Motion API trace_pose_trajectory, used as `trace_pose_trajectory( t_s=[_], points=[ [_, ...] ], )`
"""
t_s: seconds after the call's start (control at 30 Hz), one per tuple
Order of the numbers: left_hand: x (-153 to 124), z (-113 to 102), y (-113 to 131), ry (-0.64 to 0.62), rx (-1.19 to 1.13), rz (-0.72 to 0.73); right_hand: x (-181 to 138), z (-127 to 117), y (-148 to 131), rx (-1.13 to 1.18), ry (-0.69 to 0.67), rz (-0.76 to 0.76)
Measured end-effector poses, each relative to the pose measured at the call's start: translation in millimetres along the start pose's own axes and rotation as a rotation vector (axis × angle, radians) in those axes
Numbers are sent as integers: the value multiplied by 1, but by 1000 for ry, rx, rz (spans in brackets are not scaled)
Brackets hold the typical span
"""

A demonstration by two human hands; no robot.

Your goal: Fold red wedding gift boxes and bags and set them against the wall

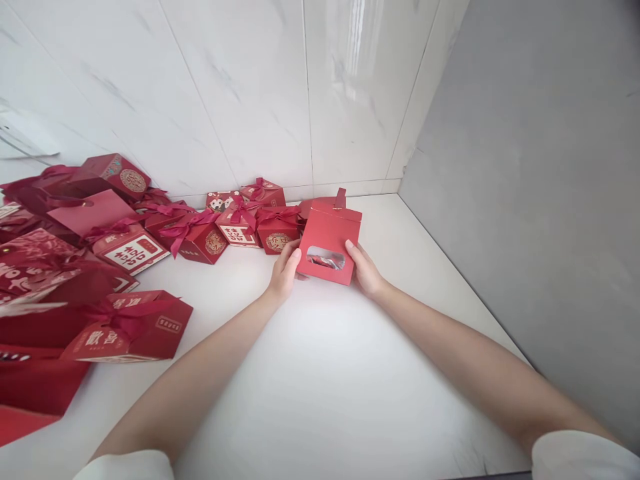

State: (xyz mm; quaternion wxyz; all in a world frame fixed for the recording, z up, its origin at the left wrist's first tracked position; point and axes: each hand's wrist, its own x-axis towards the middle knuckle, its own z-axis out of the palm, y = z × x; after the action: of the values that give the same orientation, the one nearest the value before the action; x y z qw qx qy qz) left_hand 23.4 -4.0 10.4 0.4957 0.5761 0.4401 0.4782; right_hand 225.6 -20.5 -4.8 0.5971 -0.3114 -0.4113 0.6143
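Between my two hands is a red gift box with a cut-out window low on the side facing me. Shiny wrapped items show through that window. A small tab stands up from the top of the box. My left hand grips its left side, thumb on the front edge. On the right side, my right hand holds it the same way, with the thumb beside the window. The fingers behind the box are hidden. Just behind and left stands a red box with a ribbon bow.
Many red gift boxes with bows crowd the left, including a large one nearest me and a white-labelled one. A row runs along the marbled tile wall. A grey panel bounds the white tabletop on the right.
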Motion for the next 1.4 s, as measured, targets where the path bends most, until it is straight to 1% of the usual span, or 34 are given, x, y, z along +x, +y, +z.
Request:
trace_pose_trajectory(
  t_s=[0.07,0.1,0.2,0.27,0.37,0.47,0.53,0.6,0.67,0.73,0.8,0.9,1.0,1.1,1.17,1.27,1.4],
  points=[
    [1,0,-2,-11,-4,33,0,0,1,-25,1,-19],
    [1,0,-2,-11,-3,87,0,0,0,-50,7,-36],
    [-2,1,-3,31,60,347,-2,2,-1,-188,51,-121],
    [-6,2,-2,72,174,468,-4,5,-3,-260,76,-167],
    [-13,5,-1,63,358,512,-9,11,-7,-257,48,-175],
    [-16,7,-2,40,470,568,-16,15,-11,-299,47,-263],
    [-16,8,-3,46,518,646,-19,17,-12,-371,57,-338],
    [-16,7,-2,53,565,762,-21,17,-12,-419,55,-382],
    [-15,5,0,58,629,889,-22,18,-12,-411,41,-381],
    [-15,3,4,36,674,993,-23,18,-11,-345,16,-320],
    [-16,2,7,-9,665,1050,-22,18,-10,-241,-12,-240],
    [-18,2,10,-70,609,1038,-19,19,-9,-71,-24,-131],
    [-18,3,11,-127,660,971,-15,19,-10,72,12,-25],
    [-15,3,11,-91,696,903,-11,18,-16,165,51,44],
    [-13,3,11,-55,693,876,-9,16,-20,204,43,58],
    [-12,4,10,-41,706,870,-9,13,-26,224,20,32],
    [-14,5,11,-43,744,909,-9,8,-28,153,-14,33]
  ],
)
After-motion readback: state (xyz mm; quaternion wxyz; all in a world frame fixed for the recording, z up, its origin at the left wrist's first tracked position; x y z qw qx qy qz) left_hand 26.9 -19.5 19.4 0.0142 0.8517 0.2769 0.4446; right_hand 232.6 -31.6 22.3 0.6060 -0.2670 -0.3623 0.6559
